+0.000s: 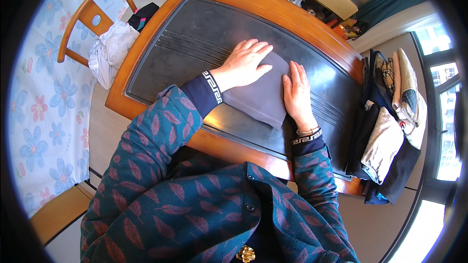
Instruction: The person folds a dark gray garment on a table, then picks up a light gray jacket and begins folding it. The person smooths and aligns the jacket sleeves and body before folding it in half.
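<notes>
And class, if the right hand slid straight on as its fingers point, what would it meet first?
Probably the far wooden rim, beyond some dark tabletop; the rim's height is unclear.

Left hand (243, 66) spread palm-down; right hand (298, 98) outstretched

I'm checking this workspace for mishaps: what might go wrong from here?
The stack of clothes sits at the right edge of the table and might slide off. The grey cloth might crease if the left hand, resting on it, drags unevenly. The white cloth bunched at the chair might slip down.
</notes>
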